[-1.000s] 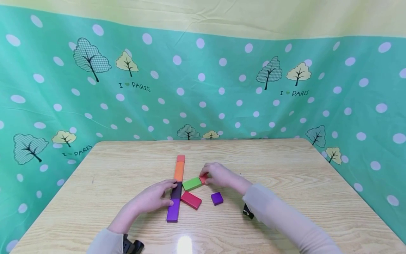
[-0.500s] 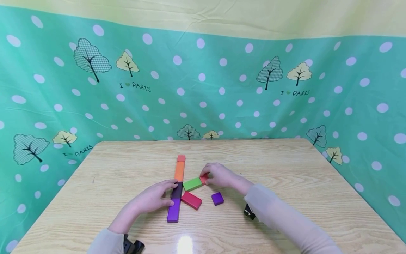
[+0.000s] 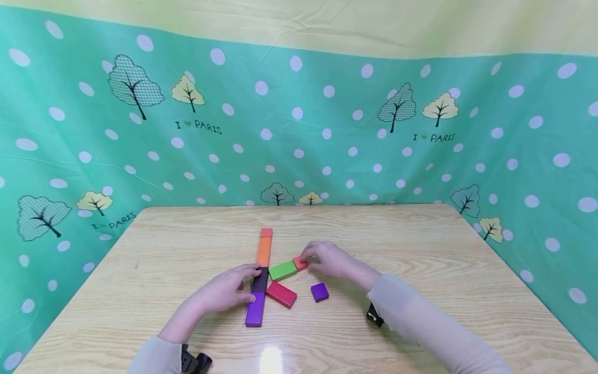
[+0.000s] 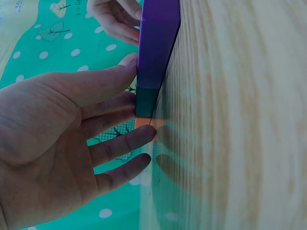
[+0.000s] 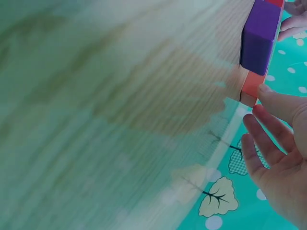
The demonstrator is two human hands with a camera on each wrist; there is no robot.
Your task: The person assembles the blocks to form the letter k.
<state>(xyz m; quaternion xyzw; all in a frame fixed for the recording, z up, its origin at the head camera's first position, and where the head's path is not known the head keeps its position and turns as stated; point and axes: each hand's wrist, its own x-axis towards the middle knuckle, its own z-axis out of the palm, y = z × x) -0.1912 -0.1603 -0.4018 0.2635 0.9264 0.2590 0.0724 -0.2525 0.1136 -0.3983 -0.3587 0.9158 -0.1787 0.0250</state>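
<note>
A straight row of flat blocks runs away from me in the head view: a purple block (image 3: 254, 311), a black block (image 3: 259, 281), an orange block (image 3: 263, 252) and a small red-orange block (image 3: 266, 232). My left hand (image 3: 221, 292) rests against the row's left side, thumb at the purple block and a fingertip at the black one, fingers fairly straight. From the black block a green block (image 3: 282, 270) slants off to the right, with another small red-orange block (image 3: 299, 264) at its far end. My right hand (image 3: 329, 259) is loosely spread, its fingertips right at that small block.
A red block (image 3: 282, 294) lies slanted with one corner at the row, below the green block. To its right sits a small purple block (image 3: 320, 292). The wooden table (image 3: 397, 228) ends at a green dotted curtain (image 3: 299, 130).
My right hand has loosened from the small red-orange block and shifted slightly right, showing more of it. The left hand and the blocks have stayed put.
</note>
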